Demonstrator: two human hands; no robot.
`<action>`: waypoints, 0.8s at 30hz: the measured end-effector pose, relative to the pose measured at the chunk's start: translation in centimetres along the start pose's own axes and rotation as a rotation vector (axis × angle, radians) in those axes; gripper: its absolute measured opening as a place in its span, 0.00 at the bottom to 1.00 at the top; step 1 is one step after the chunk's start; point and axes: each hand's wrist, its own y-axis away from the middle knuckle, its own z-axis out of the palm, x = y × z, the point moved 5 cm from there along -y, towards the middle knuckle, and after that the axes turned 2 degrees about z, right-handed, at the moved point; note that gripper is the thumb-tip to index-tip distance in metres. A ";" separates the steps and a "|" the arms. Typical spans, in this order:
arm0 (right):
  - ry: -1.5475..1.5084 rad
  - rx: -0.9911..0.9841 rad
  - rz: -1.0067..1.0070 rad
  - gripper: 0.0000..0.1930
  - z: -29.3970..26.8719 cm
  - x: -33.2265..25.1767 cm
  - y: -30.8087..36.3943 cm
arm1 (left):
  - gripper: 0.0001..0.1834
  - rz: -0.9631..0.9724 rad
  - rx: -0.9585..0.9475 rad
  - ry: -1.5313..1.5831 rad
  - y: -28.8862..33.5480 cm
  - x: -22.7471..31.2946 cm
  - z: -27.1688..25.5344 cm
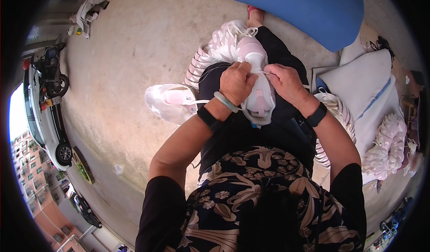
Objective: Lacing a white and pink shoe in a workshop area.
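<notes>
A pink and white shoe upper lies across my lap, its mesh part facing up. My left hand is closed in a pinch at its left side, and my right hand pinches at its right side. Between my fingertips a white cord runs across the middle of the upper. Thin loose strands show beside my left hand. Against my left knee leans a curved row of nested pink and white shoe uppers. Another white upper with a pink patch sits to the left.
A blue mat lies ahead to the right. Grey-white sheets spread at my right, with more stacked uppers and a curved row near my right arm. A motorcycle and white car stand far left.
</notes>
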 end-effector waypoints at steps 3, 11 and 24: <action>0.010 0.013 0.031 0.04 0.0 0.3 0.1 | 0.11 0.023 0.004 -0.027 0.0 0.0 0.1; 0.157 0.129 -0.036 0.04 0.2 -0.4 0.3 | 0.10 -0.028 -0.052 -0.092 0.0 0.0 0.8; 0.257 0.064 -0.012 0.05 1.1 -0.2 0.4 | 0.11 -0.108 -0.004 -0.047 -0.2 -0.7 0.5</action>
